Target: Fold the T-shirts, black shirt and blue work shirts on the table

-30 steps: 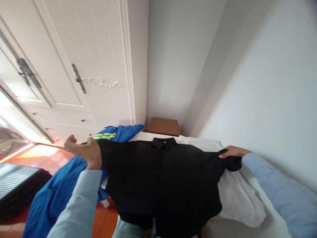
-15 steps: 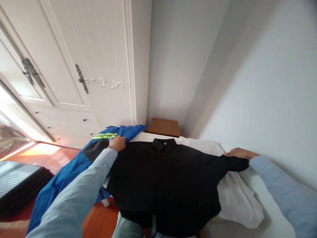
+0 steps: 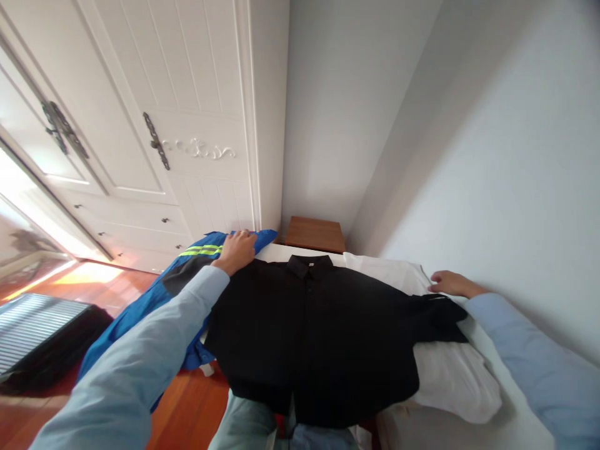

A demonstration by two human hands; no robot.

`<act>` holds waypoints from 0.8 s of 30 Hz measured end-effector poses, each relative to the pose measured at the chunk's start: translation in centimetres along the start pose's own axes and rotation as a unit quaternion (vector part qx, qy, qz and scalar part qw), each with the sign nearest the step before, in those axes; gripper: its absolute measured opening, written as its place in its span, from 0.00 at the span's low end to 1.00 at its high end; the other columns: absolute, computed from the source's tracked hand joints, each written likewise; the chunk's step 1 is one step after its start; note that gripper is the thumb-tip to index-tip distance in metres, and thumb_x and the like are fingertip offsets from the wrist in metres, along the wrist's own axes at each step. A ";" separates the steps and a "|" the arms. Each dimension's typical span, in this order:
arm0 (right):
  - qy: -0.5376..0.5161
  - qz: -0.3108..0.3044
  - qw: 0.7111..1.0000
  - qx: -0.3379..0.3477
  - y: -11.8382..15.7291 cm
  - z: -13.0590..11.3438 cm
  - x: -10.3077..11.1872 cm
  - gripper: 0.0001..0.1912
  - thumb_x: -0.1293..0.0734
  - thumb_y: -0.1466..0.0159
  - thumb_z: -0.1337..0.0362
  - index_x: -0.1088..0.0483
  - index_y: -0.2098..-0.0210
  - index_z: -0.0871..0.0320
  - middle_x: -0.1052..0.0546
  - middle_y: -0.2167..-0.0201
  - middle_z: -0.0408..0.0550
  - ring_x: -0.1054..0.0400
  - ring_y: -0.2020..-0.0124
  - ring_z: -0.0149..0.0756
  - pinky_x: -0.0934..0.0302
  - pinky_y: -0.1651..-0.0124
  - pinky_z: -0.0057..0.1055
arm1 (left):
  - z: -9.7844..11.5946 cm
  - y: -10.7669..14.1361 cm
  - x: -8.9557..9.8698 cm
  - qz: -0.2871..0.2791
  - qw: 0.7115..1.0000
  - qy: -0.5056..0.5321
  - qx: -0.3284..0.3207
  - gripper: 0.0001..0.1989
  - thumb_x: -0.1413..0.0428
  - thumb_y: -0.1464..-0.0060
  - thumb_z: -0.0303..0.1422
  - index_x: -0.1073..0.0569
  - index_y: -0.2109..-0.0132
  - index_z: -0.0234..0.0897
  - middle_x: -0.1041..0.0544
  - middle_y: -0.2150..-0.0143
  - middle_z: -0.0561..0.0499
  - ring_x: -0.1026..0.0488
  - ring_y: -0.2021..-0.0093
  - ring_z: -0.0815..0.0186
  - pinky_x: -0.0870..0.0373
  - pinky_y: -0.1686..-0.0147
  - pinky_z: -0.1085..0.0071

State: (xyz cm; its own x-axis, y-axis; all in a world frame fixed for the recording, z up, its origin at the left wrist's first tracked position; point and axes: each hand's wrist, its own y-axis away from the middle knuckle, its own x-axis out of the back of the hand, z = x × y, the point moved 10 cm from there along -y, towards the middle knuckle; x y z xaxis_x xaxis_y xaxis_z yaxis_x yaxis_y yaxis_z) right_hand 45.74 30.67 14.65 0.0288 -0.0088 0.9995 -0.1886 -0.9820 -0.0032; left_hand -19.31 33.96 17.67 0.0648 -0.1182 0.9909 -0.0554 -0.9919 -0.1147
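Note:
A black collared short-sleeved shirt (image 3: pixel 309 337) lies spread out with its buttoned front up and its collar away from me. My left hand (image 3: pixel 237 250) rests at the edge of a blue garment (image 3: pixel 187 275) with yellow-green stripes, just beyond the shirt's left shoulder. Its fingers reach forward over the blue cloth, tips partly hidden. My right hand (image 3: pixel 454 284) hovers just above the shirt's right sleeve, thumb and fingers a little apart and nothing between them. Under the shirt's right side shows a white cloth (image 3: pixel 457 375).
A white wardrobe (image 3: pixel 201 87) with dark handles stands at the far left. Behind the clothes is a small brown wooden piece of furniture (image 3: pixel 315 235) in the corner. A grey wall (image 3: pixel 506 156) runs along the right. On the floor at left sits a dark ribbed case (image 3: pixel 42 337).
My right hand has let go of the shirt's right sleeve, which now lies loose. My left hand has moved forward and right, from the left sleeve onto the blue garment.

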 end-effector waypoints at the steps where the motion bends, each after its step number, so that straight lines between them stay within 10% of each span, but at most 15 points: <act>1: -0.004 -0.025 1.000 0.007 -0.4 -1.2 -1.1 0.01 0.26 0.50 0.70 0.22 0.77 0.61 0.20 0.65 0.61 0.23 0.65 0.44 0.32 0.58 0.33 | 2.3 0.0 -0.1 0.010 0.999 0.010 -0.041 0.20 0.50 0.38 0.31 0.28 0.40 0.37 0.29 0.38 0.38 0.33 0.37 0.50 0.35 0.40 0.55; 6: -0.091 -0.082 0.982 0.144 -0.4 -14.6 -4.6 0.23 0.32 0.38 0.63 0.24 0.45 0.63 0.25 0.44 0.57 0.28 0.43 0.44 0.36 0.37 0.37 | 13.4 -0.1 -5.0 -0.044 0.973 0.101 -0.202 0.23 0.46 0.37 0.41 0.29 0.39 0.36 0.30 0.36 0.39 0.34 0.35 0.51 0.37 0.37 0.56; 13: -0.114 -0.055 0.971 0.205 -1.8 -30.3 -10.3 0.29 0.34 0.32 0.62 0.35 0.34 0.65 0.35 0.34 0.60 0.39 0.33 0.45 0.45 0.30 0.37 | 17.0 0.4 -13.2 -0.060 0.981 0.122 -0.137 0.34 0.57 0.31 0.48 0.40 0.29 0.27 0.46 0.26 0.30 0.49 0.26 0.47 0.47 0.31 0.48; 24: -0.089 0.018 0.973 0.213 -5.0 -32.3 -14.1 0.27 0.47 0.24 0.62 0.42 0.29 0.62 0.44 0.29 0.58 0.53 0.26 0.50 0.60 0.26 0.52 | 16.3 -3.8 -15.6 -0.038 0.983 0.120 -0.133 0.39 0.65 0.32 0.54 0.46 0.26 0.32 0.52 0.24 0.38 0.55 0.24 0.49 0.57 0.27 0.48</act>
State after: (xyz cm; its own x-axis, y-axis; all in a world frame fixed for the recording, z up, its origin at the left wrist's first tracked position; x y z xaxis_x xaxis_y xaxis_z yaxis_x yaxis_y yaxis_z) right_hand 14.58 41.77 1.54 0.2072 -0.0398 0.9775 0.2293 -0.9694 -0.0881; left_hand -3.83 38.76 1.46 -0.1562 0.0028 0.9877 -0.3194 -0.9464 -0.0478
